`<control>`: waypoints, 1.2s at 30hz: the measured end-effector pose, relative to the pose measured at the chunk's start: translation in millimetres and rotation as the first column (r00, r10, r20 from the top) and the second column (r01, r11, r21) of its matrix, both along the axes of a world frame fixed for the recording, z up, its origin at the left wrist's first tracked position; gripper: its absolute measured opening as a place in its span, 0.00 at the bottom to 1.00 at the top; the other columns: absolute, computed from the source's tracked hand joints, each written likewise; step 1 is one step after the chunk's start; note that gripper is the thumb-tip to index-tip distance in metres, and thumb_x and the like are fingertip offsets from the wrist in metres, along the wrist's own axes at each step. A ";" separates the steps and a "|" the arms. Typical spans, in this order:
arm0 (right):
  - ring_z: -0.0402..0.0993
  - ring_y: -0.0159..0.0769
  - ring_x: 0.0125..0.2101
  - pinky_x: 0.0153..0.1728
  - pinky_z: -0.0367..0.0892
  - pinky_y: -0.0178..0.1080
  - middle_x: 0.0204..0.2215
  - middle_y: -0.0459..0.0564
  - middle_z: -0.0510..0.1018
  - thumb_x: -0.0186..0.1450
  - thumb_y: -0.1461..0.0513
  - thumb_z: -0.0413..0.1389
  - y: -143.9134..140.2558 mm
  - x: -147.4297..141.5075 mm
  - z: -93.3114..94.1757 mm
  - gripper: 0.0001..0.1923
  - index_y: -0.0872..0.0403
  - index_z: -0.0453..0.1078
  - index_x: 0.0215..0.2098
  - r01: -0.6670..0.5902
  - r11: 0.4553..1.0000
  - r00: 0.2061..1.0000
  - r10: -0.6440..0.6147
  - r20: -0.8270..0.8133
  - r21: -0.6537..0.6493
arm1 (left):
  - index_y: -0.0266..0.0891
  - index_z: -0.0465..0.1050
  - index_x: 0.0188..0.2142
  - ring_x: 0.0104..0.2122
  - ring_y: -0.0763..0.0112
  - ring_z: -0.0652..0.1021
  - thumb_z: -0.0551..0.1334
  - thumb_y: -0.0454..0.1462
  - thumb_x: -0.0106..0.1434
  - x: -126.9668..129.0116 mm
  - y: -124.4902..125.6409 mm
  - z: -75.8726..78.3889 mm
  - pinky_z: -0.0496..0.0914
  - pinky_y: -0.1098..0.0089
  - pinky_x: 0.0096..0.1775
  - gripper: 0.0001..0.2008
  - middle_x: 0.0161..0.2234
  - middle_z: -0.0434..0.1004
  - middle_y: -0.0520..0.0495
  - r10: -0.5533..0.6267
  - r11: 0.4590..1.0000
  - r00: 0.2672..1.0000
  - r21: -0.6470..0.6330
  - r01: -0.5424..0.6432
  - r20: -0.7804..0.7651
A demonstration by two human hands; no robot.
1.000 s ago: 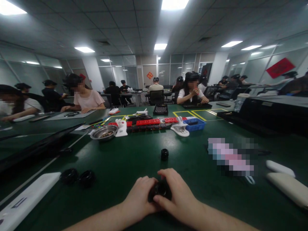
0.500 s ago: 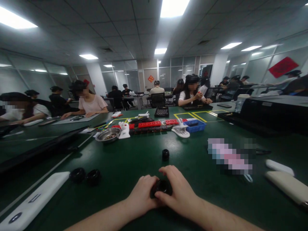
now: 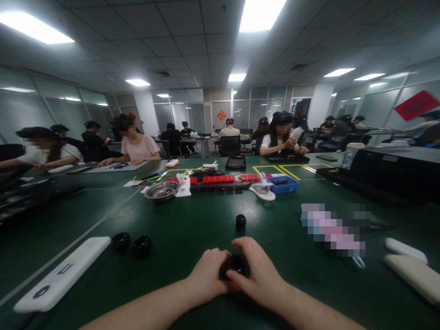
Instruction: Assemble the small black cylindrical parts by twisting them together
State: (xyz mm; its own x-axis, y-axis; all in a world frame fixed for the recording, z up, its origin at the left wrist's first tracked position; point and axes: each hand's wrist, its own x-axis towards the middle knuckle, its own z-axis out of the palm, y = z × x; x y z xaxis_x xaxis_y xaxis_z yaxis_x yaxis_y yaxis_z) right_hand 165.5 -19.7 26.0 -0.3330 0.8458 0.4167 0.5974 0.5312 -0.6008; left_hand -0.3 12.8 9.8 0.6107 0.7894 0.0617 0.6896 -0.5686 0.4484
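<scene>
A glossy black ring-shaped part with a hollow middle sits low between my hands. My left hand grips it from the left, its fingertips partly hidden behind the part. From the other side, my right hand curls around it, thumb at the near rim and fingers at the far side. Just beyond my fingers stands a similar small black part on the green table. Two more black round parts, one beside the other, lie to the left.
A long white case lies at left. Further off are a metal bowl, red strips, a white stand and a blue tray. A blurred pink item and a cream case lie right. Several people sit around.
The view has shifted slightly, so the scene sits a little further right. Both hands keep hold of the black part with nearly the same grip.
</scene>
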 end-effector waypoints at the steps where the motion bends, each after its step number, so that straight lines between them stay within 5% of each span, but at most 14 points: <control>1: 0.64 0.44 0.42 0.44 0.62 0.47 0.41 0.54 0.68 0.51 0.64 0.57 0.8 -0.5 -1.0 0.23 0.55 0.60 0.45 0.017 1.000 1.000 -0.017 0.008 -0.015 | 0.39 0.68 0.34 0.32 0.64 0.70 0.63 0.49 0.48 0.1 0.1 0.3 0.63 0.68 0.35 0.19 0.32 0.70 0.50 0.003 1.000 1.000 -0.001 -0.003 -0.006; 9: 0.64 0.40 0.44 0.47 0.60 0.44 0.42 0.53 0.68 0.48 0.72 0.50 -4.0 1.7 2.8 0.26 0.55 0.59 0.46 -0.196 0.979 0.981 0.196 0.007 0.048 | 0.41 0.67 0.37 0.32 0.66 0.70 0.64 0.45 0.49 -0.9 1.3 -2.1 0.62 0.68 0.36 0.17 0.32 0.70 0.52 -0.013 1.000 0.999 0.016 0.012 0.031; 16: 0.65 0.44 0.41 0.43 0.62 0.48 0.39 0.55 0.69 0.52 0.64 0.57 1.8 1.9 -1.0 0.21 0.56 0.61 0.44 0.037 0.999 0.999 -0.037 0.032 0.000 | 0.40 0.67 0.32 0.31 0.64 0.70 0.63 0.52 0.48 -0.7 1.3 -1.7 0.62 0.68 0.33 0.20 0.31 0.69 0.50 0.010 0.999 1.000 0.039 -0.009 -0.030; 23: 0.63 0.41 0.46 0.49 0.59 0.45 0.44 0.53 0.68 0.46 0.72 0.49 -3.2 2.5 7.5 0.29 0.55 0.59 0.48 -0.231 0.973 0.972 0.232 0.027 -0.017 | 0.42 0.65 0.43 0.36 0.63 0.70 0.63 0.44 0.50 -0.5 -0.2 1.2 0.62 0.67 0.39 0.20 0.37 0.71 0.51 -0.035 0.999 0.999 -0.006 0.035 0.027; 31: 0.65 0.43 0.40 0.43 0.63 0.46 0.39 0.53 0.69 0.51 0.64 0.59 0.3 2.0 7.5 0.23 0.56 0.61 0.44 -0.009 0.999 0.999 0.010 0.035 -0.036 | 0.40 0.67 0.36 0.33 0.63 0.70 0.63 0.50 0.49 -0.5 -0.7 2.0 0.63 0.68 0.35 0.20 0.33 0.70 0.50 0.006 1.000 1.000 -0.003 -0.006 -0.024; 36: 0.64 0.39 0.41 0.45 0.62 0.43 0.39 0.52 0.69 0.48 0.72 0.51 -3.2 3.0 12.8 0.24 0.55 0.61 0.44 -0.177 0.984 0.983 0.178 0.047 -0.032 | 0.41 0.66 0.42 0.34 0.64 0.70 0.63 0.46 0.50 -0.6 0.3 0.3 0.62 0.68 0.36 0.21 0.35 0.70 0.51 -0.019 1.000 1.000 -0.018 0.019 0.024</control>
State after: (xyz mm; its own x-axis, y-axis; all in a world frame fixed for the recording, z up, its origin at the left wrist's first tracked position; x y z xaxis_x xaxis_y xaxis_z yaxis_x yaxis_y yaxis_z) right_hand 168.5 -22.9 38.9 -0.4986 0.7821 0.3739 0.5240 0.6155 -0.5887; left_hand -1.0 13.2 10.1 0.6241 0.7788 0.0622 0.6677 -0.5730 0.4753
